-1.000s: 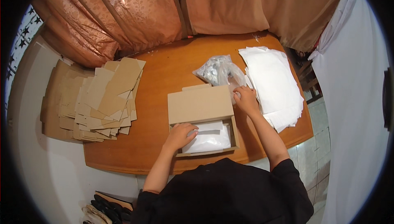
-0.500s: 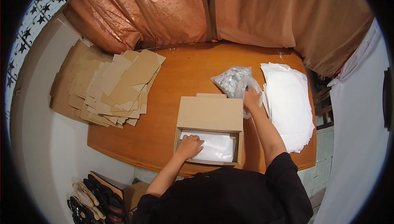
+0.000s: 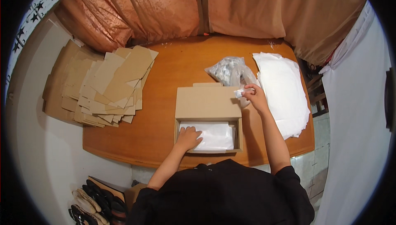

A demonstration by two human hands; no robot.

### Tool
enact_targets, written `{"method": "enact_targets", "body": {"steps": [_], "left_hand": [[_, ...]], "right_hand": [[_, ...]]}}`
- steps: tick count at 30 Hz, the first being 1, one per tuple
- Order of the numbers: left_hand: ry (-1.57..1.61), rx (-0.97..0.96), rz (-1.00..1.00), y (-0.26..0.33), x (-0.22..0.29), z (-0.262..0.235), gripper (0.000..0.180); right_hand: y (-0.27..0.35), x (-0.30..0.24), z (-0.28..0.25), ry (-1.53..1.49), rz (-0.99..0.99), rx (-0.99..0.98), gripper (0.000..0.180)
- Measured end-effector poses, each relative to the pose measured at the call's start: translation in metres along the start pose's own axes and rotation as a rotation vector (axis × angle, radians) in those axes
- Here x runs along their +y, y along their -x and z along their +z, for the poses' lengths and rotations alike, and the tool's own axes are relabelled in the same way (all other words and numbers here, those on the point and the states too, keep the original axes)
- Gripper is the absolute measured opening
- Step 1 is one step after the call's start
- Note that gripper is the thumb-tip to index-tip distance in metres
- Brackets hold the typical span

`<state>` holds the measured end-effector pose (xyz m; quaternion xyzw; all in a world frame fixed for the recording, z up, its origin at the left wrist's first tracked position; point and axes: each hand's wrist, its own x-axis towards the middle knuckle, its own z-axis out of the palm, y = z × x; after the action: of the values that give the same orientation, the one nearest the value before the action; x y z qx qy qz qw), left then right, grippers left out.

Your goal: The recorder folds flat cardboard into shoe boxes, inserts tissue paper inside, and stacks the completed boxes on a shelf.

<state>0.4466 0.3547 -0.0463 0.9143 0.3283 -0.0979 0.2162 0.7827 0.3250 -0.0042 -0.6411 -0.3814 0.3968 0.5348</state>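
An open cardboard box stands near the table's front edge, its lid raised on the far side. White paper covers what lies inside, so the contents are hidden. My left hand rests on the paper at the box's left end, fingers stretched out. My right hand pinches a small whitish packet beside the lid's right edge. Behind it sits a plastic bag full of small silvery-white packets, its mouth loose toward my right hand.
A messy stack of flat cardboard pieces lies on the left of the wooden table. White paper sheets are piled at the right. Several shoes stand at lower left. Orange curtains hang behind the table.
My right hand has come out of the plastic bag with a small packet and moved nearer, beside the box lid. My left hand stays on the paper. The whole view has shifted slightly.
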Motion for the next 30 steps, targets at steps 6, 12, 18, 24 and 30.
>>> {"method": "enact_targets", "body": {"steps": [6,12,18,24,30], "left_hand": [[-0.020,0.016,0.040,0.001,-0.003,-0.008,0.032],[0.088,0.216,0.046,0.035,-0.004,-0.038,0.027],[0.207,0.633,0.200,0.078,-0.001,-0.048,0.019],[0.309,0.689,0.199,0.102,0.000,-0.005,0.021],[0.189,0.836,0.142,0.095,0.018,0.001,0.023]], "right_hand": [[0.067,-0.014,0.073,0.215,-0.061,-0.184,0.035],[0.063,-0.019,0.092,0.567,-0.259,0.147,0.045],[0.028,0.022,0.066,0.458,-0.081,0.499,0.068],[0.041,-0.006,0.060,-0.209,0.207,0.377,0.072],[0.094,-0.035,0.078,-0.203,-0.107,0.334,0.074]]}}
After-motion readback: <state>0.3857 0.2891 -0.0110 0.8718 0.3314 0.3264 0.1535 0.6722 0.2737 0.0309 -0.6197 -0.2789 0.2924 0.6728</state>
